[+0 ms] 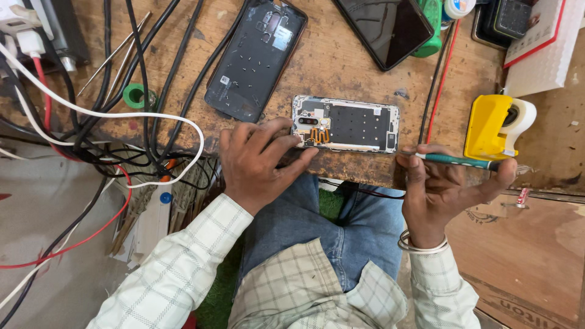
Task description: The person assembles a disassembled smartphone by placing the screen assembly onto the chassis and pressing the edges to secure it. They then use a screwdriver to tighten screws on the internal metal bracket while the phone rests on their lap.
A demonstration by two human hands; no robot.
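At the worn wooden bench's (341,67) near edge, the left hand (259,159) steadies an opened silver phone (345,123), fingers spread; the right hand (442,189) pinches a green-handled screwdriver (457,160) beside the yellow tape dispenser (495,126).

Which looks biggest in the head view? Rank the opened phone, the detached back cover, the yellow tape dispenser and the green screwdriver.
1. detached back cover, largest
2. opened phone, close behind; it lies nearer, so the gap is unsure
3. yellow tape dispenser
4. green screwdriver, thinnest, held in the right hand
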